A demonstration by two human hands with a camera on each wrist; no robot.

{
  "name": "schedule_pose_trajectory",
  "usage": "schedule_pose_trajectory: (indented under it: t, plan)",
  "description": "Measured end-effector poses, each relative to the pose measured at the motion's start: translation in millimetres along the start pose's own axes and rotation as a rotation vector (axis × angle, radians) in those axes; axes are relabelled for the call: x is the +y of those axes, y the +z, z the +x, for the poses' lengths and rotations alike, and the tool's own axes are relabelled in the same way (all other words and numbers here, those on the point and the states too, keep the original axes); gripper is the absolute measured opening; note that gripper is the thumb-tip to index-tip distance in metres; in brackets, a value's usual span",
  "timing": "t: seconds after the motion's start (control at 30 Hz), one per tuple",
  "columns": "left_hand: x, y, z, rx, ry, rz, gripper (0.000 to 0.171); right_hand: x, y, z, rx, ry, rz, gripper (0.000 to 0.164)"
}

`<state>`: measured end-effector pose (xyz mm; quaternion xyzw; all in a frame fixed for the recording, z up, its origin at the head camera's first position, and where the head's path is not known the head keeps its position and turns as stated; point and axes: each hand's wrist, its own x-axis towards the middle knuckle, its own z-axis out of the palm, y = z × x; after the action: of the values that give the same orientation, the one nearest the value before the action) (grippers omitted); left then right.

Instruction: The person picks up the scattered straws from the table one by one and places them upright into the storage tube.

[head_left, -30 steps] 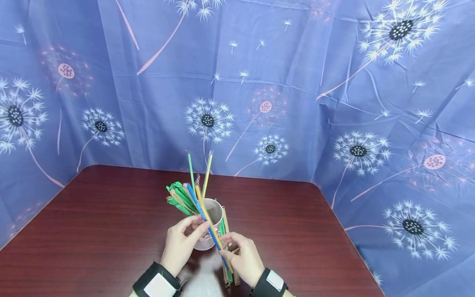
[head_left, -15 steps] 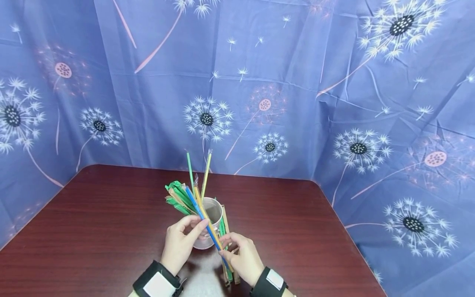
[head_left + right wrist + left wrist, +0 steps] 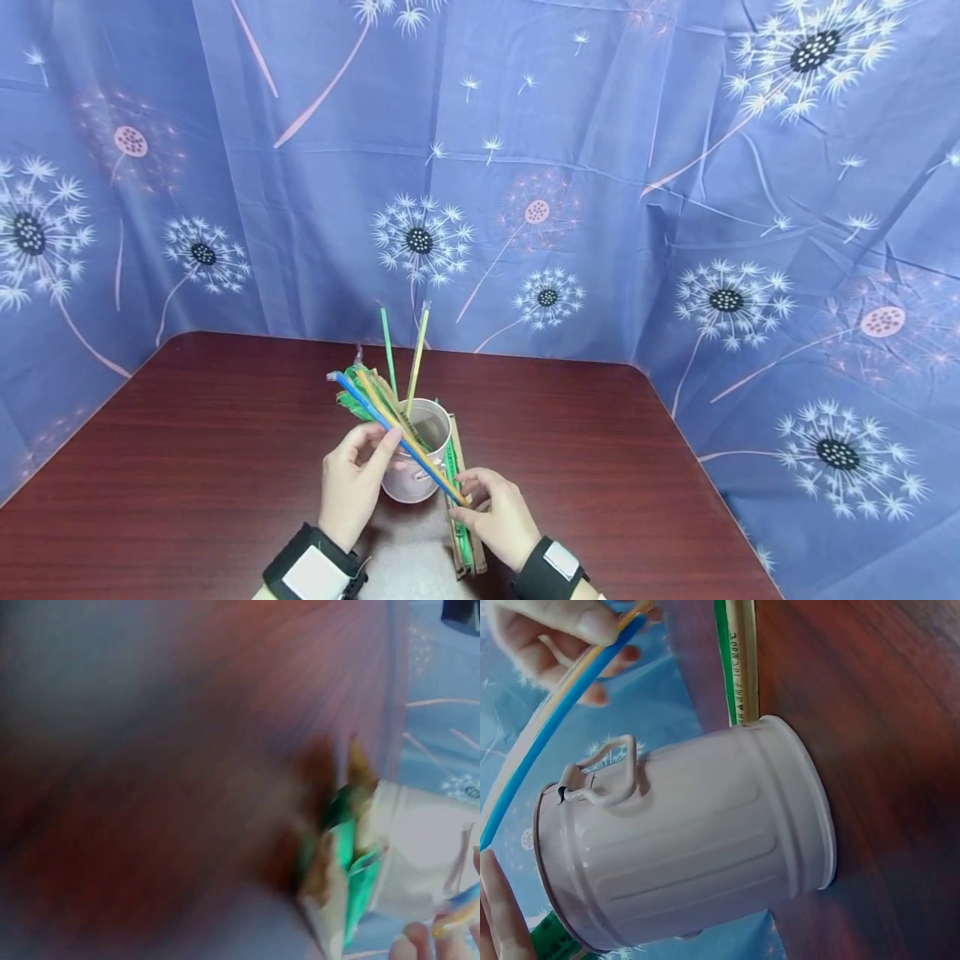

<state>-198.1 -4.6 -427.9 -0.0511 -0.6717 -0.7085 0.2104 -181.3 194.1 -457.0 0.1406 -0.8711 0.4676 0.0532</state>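
Note:
A blue straw (image 3: 422,461) and an orange straw (image 3: 372,390) lie side by side, slanting across the front of a small pale bucket (image 3: 411,486). My left hand (image 3: 349,483) pinches them near the middle, thumb on top, at the bucket's left rim. Lower down, the fingertips of my right hand (image 3: 501,518) grip their near end. The left wrist view shows the blue straw (image 3: 544,739) bowed slightly between both hands, with the bucket's side and wire handle (image 3: 622,769) below. Clear film shows at the straws' far tips.
A green straw (image 3: 387,342) and a yellow straw (image 3: 418,354) stand in the bucket. Green and brown wrapped sticks (image 3: 351,406) lean out to its left, partly hidden. More green and brown packets (image 3: 459,546) lie on the table (image 3: 615,500) along its right side.
The far ends of the blue and orange straws have swung left and lie flatter. My left hand has shifted a little left; the right has moved slightly right.

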Motion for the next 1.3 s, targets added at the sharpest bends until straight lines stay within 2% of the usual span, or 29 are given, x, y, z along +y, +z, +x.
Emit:
schedule_pose_trajectory:
  t: [0.2, 0.43, 0.53, 0.8, 0.93, 1.1, 1.3]
  plan:
    - [0.9, -3.3, 6.7, 0.074, 0.04, -0.11, 0.012, 11.5, -4.8, -0.8, -0.041, 0.025, -0.119, 0.038]
    - [1.1, -9.6, 11.1, 0.147, 0.1, -0.24, 0.007, 18.2, -9.0, 1.4, -0.091, 0.06, -0.181, 0.038]
    - [0.5, -11.9, 12.4, 0.162, 0.128, -0.263, 0.002, 20.1, -9.0, 2.3, -0.107, 0.071, -0.208, 0.034]
    - [0.8, -17.6, 14.7, 0.193, 0.159, -0.278, 0.004, 22.6, -8.3, 1.2, -0.112, 0.05, -0.291, 0.032]
    - [0.6, -20.4, 16.9, 0.22, 0.169, -0.258, 0.004, 23.2, -8.7, 1.8, -0.128, 0.054, -0.305, 0.035]
    - [0.6, -21.7, 18.7, 0.245, 0.176, -0.167, 0.002, 22.9, -9.2, 3.3, -0.148, 0.078, -0.316, 0.036]
    - [-0.3, -21.0, 17.5, 0.227, 0.221, -0.048, 0.018, 22.1, -9.4, 3.6, -0.149, 0.092, -0.316, 0.036]
